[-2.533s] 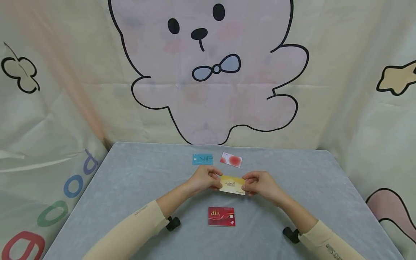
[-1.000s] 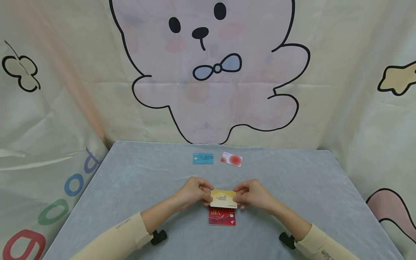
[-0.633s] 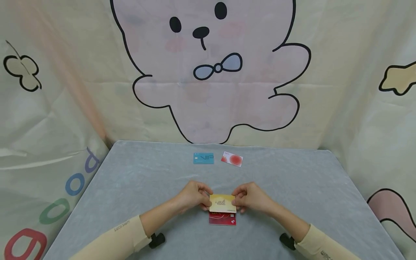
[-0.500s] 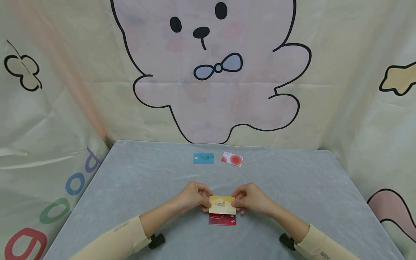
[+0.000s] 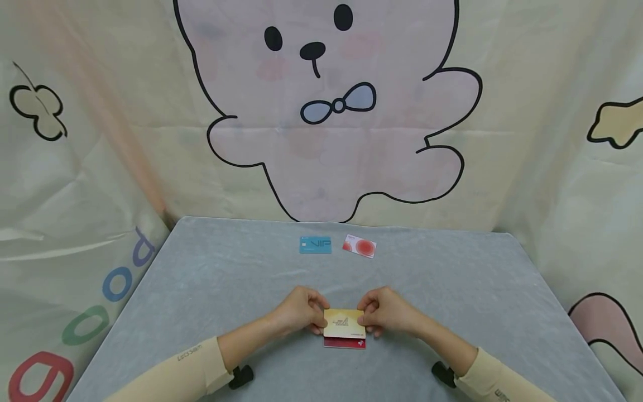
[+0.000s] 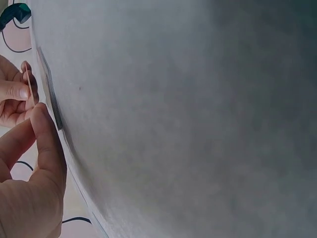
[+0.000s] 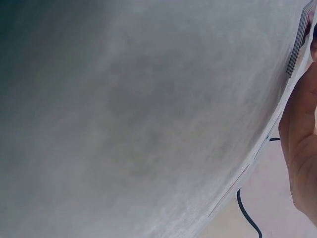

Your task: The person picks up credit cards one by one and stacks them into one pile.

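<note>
Yellow card [image 5: 344,322], qty. 1: just above red card [image 5: 341,343] on surface [image 5: 452,279], I log. L hand [image 5: 298,310] & R hand [image 5: 389,310]: each grip near-closed, pinching one short edge. Chg.: yellow now hides more red; closer alignment, I'd judge.

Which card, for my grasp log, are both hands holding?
The yellow card, pinched by the left hand and right hand; the red card, blue card and red-spotted card lie unheld.

Here's the yellow card [image 5: 344,325], print facing up, held just above the flat red-topped stack [image 5: 341,343], whose near strip peeks out below!
</note>
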Demonstrator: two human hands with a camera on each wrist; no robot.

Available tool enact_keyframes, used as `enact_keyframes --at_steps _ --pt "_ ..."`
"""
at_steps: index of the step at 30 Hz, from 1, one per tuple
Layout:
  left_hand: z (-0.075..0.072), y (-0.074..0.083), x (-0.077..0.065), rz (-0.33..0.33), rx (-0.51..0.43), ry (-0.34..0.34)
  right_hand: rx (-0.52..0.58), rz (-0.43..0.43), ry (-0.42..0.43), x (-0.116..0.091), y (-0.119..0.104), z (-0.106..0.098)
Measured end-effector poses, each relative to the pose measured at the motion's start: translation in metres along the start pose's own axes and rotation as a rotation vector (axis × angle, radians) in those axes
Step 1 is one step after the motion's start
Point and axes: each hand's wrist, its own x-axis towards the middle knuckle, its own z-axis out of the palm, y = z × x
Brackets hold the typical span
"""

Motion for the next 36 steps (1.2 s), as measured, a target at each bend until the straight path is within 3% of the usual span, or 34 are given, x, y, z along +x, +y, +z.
enact_keyframes --at_steps 36 --pt "0.0065 -0.0033 -0.0035 -0.015 0.052 0.013 -0.064 -0.056 -0.043 0.0 0.0056 0.0062"
